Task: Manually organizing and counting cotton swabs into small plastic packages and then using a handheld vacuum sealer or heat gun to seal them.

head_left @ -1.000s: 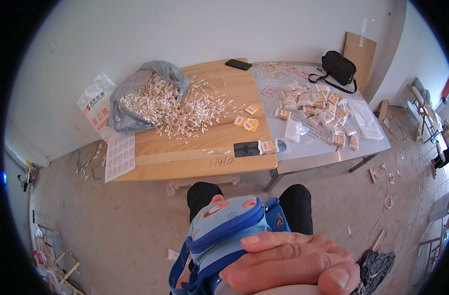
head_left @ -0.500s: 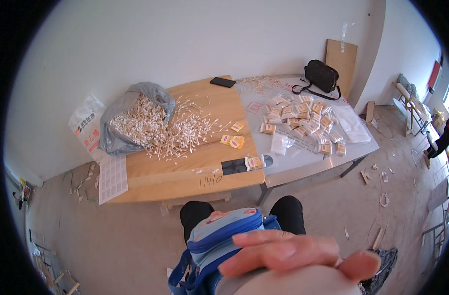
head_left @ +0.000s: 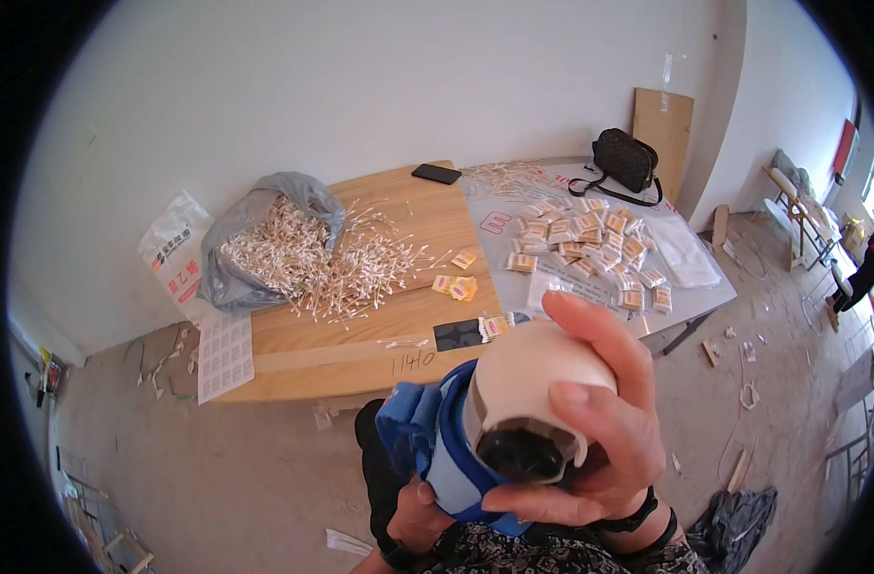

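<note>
Close in front of me is a bottle (head_left: 456,478) in a blue fabric sleeve, tilted so that its white top faces me. The rounded white lid (head_left: 537,373) has a dark opening at its near side. My right hand (head_left: 609,421) curls round this lid, with thumb and fingers on either side of it. Lower down and to the left, my left hand (head_left: 420,517) grips the sleeve near its bottom; most of its fingers are hidden. Both wrists wear dark bands.
A wooden table (head_left: 294,373) bears a grey bag (head_left: 231,277) spilling cotton swabs (head_left: 346,273), several yellow labels (head_left: 454,287) and a black phone (head_left: 437,173). On the grey table beside it lie many small swab packs (head_left: 590,239) and a black handbag (head_left: 624,159). Scraps litter the floor.
The bottle has turned so its white lid is higher and shows clearly. My right hand has moved up and round the lid. My left hand has come into view at the sleeve.
</note>
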### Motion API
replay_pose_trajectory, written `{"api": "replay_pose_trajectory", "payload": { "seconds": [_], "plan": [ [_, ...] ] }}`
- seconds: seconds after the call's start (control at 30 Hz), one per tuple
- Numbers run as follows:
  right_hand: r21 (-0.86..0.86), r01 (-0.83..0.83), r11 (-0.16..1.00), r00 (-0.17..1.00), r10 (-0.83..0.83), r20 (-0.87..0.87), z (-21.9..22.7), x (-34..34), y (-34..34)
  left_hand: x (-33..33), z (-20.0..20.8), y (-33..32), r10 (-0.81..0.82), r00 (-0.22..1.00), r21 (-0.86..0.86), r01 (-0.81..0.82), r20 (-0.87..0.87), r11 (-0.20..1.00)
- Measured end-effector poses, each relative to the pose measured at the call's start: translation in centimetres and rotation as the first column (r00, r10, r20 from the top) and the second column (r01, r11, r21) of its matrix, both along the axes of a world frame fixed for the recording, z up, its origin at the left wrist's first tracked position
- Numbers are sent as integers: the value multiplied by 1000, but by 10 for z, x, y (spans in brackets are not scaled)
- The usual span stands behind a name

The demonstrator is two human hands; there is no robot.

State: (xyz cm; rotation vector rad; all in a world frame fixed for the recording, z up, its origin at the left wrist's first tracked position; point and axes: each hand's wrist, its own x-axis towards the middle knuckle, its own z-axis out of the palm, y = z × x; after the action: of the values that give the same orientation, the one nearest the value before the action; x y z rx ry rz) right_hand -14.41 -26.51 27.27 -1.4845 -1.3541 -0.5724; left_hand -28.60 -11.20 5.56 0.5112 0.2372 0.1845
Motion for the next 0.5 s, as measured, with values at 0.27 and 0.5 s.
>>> {"api": "replay_pose_trajectory", "payload": {
  "seconds": [0.27, 0.5],
  "plan": [
    [140, -18, 990, 988, 39, -152, -6, -6, 8, -2, 3, -2, -2, 1000, 3, 2, 5, 1000],
    [150, 38, 988, 993, -21, -113, -8, -10, 15, -5, 5, -1, 7, 1000, 6, -7, 7, 1000]
  ]
}}
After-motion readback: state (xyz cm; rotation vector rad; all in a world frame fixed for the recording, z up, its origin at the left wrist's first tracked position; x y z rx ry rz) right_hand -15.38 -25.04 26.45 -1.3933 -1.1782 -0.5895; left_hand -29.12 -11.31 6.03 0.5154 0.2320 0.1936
